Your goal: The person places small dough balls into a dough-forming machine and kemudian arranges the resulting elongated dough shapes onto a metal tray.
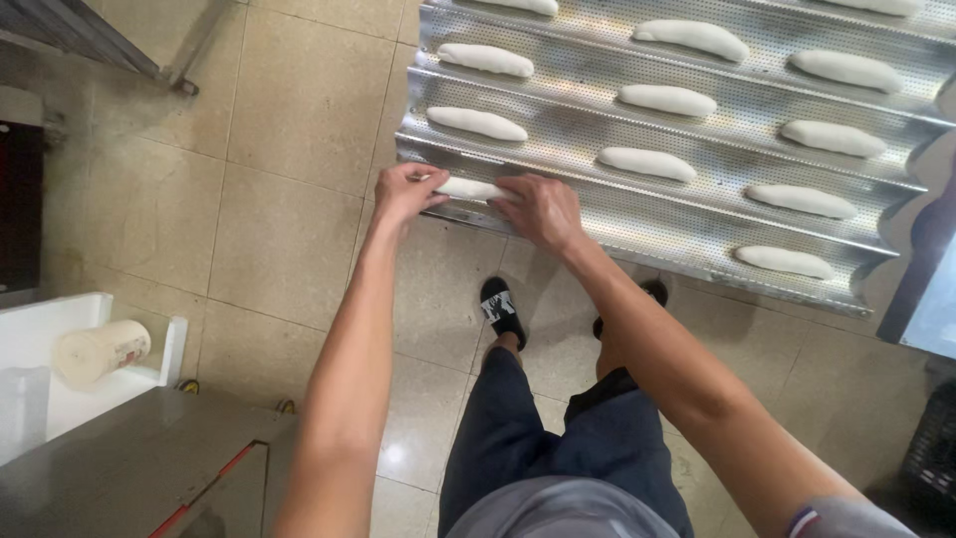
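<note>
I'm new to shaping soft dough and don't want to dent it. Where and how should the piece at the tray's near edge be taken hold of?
Probably by its two ends, from above. The dough piece is long, thin and lies along the tray's nearest groove; the left hand and right hand are already at opposite ends. A light grip there should limit sagging.

Both forearms are bare from the wrist up, and neither the left hand (406, 191) nor the right hand (543, 211) wears a glove, ring or watch. Far back from the right hand, at the shoulder, a grey short sleeve (846, 520) shows, edged with a small red, white and blue striped trim. Below the arms the same grey shirt meets dark blue trousers (558, 443). Just beneath the hands are black shoes (501, 309) with a white marking on top.
</note>
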